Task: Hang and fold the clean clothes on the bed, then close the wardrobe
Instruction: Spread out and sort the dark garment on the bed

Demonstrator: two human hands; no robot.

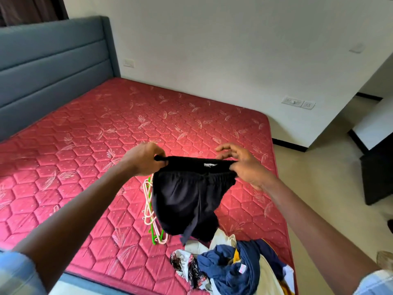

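Left hand (pixel 144 159) and right hand (pixel 244 165) pinch black shorts (pixel 187 201) by the elastic waistband, above the quilted red mattress (pixel 85 145), hangers (pixel 152 216) beneath.

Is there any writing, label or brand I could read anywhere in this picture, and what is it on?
No text reads clearly.
White label inside the waistband of the black shorts: too small to read.
Pink tag on the navy garment in the pile: blurred, unreadable.
Wall switch plates: no legible marks.
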